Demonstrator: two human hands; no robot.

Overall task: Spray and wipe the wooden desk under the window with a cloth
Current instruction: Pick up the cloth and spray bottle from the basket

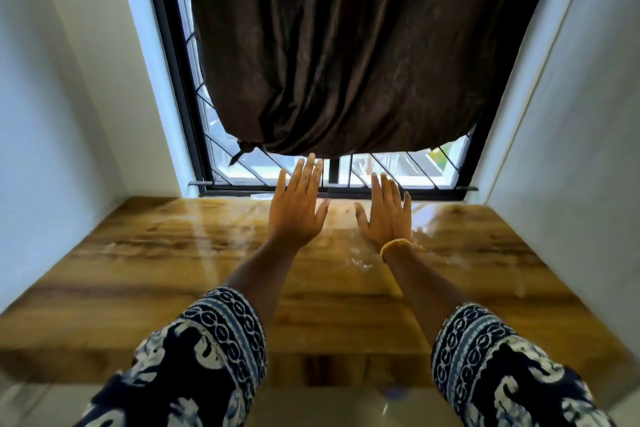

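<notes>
Left hand: the left hand (297, 208) is held out flat, palm down, fingers straight and slightly fanned, holding nothing; whether it touches the wood cannot be told.
Right hand: the right hand (385, 215) is likewise flat and spread, with nothing in its hold; a yellow bangle (394, 246) circles the wrist.
Desk: the wooden desk (156, 270) lies under both palms and runs back to the window frame just beyond the fingertips.
Far edge: the tips of the left fingers overlap the black sill rail (242, 186); the right fingertips end just short of it.
Side edges: outward of the left little finger the top runs to the white wall (62, 114); outward of the right little finger it runs to the opposite white wall (571, 114).
Near edge: behind the wrists, a thick front lip faces the person, with pale floor (346, 406) below.
Open room: bare wood spreads on both outer sides of the hands and back toward the sleeves; a narrow strip lies between the two thumbs.
Surface: glossy brown grain in long streaks, with bright reflections and a wet-looking patch just behind the right wrist.
Curtain: a dark brown curtain (346, 45), soft and heavily folded, hangs above the fingertips, its hem close over the left middle finger.
Grille: thin black diagonal bars (415, 166) cross the glass beyond the fingers.
Sleeves: navy fabric with white print on both sleeves (214, 340).
</notes>
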